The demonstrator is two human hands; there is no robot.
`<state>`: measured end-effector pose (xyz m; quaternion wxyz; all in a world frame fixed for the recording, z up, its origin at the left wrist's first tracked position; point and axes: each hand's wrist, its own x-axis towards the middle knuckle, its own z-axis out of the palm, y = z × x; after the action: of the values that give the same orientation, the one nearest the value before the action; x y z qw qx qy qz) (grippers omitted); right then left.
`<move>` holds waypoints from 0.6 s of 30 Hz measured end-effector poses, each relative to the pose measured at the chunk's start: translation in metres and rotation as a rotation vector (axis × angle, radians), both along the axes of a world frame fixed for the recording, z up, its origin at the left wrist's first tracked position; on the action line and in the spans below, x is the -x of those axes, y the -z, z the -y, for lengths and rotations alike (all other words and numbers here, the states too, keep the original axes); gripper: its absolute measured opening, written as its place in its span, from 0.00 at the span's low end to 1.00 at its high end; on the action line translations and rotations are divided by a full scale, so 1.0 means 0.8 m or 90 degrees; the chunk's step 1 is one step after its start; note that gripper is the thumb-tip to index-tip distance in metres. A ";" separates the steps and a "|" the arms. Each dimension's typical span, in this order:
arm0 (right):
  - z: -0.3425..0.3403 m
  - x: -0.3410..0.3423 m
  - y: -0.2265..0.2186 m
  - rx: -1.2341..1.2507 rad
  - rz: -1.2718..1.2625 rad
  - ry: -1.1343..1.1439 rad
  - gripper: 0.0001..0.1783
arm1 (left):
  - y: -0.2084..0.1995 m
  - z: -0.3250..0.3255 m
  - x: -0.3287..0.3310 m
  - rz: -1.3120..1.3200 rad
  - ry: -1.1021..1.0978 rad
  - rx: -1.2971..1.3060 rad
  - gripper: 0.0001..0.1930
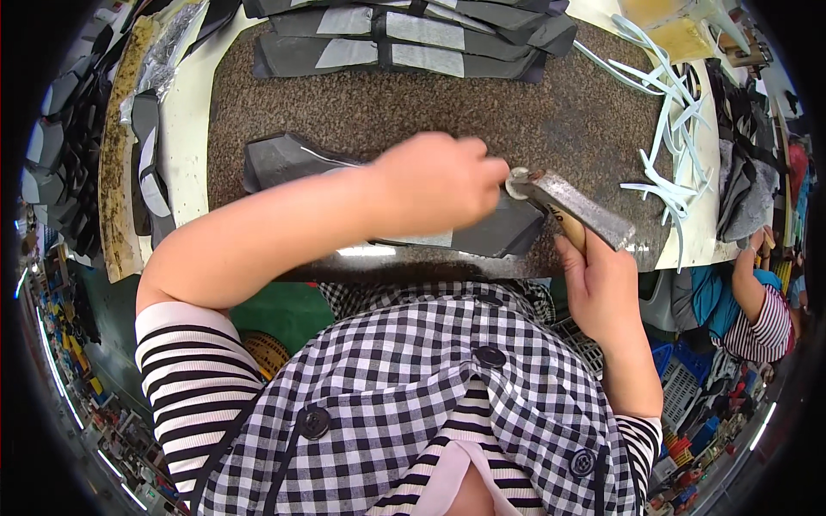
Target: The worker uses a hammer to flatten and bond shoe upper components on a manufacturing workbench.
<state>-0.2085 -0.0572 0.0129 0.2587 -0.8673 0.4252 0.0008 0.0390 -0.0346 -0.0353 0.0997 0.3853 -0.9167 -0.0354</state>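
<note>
My right hand is wrapped round the short wooden handle of a hammer. The hammer's worn metal head lies slantwise above that hand, its round face toward my left hand. Slightly smeared, my left hand is closed in a fist-like curl beside the hammer's face; whatever its fingers hold is hidden. Beneath my left hand and forearm lies a dark grey cut piece of sheet material, with a pale patch along its near edge. My forearm covers much of its middle.
Overlapping dark pieces with light patches lie at the far edge of the brown speckled work surface. Pale strips tangle at the right. A narrow dark piece rests at the left. Another person's arm shows at far right.
</note>
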 end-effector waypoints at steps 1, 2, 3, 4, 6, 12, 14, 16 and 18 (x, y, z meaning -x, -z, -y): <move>0.000 0.000 0.003 0.017 -0.011 -0.014 0.12 | -0.003 -0.011 0.012 0.006 -0.030 -0.001 0.07; 0.000 0.000 0.006 0.035 -0.021 -0.028 0.12 | 0.004 -0.014 0.012 0.008 -0.034 -0.002 0.07; -0.002 0.001 0.011 0.043 -0.018 -0.018 0.12 | 0.011 -0.016 0.012 -0.088 -0.127 -0.037 0.07; -0.002 -0.001 0.010 0.043 -0.014 -0.024 0.12 | 0.015 -0.018 0.011 -0.184 -0.220 -0.071 0.08; -0.001 -0.006 0.005 0.021 0.018 0.003 0.10 | 0.019 -0.027 0.002 -0.250 -0.259 -0.106 0.08; 0.006 -0.013 0.003 0.037 0.133 -0.032 0.09 | 0.006 -0.050 0.011 -0.041 -0.146 0.036 0.12; 0.009 -0.011 0.012 0.078 0.139 -0.091 0.08 | 0.009 -0.053 0.016 0.002 -0.136 0.077 0.14; 0.015 -0.018 0.006 0.019 0.030 -0.037 0.08 | 0.008 -0.053 0.015 -0.008 -0.142 0.072 0.13; 0.015 -0.019 0.003 -0.002 0.045 -0.044 0.09 | 0.010 -0.054 0.012 -0.022 -0.144 0.067 0.13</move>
<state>-0.1935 -0.0692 0.0102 0.2744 -0.8805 0.3859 -0.0204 0.0293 0.0085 -0.0433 0.1385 0.4798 -0.8662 0.0174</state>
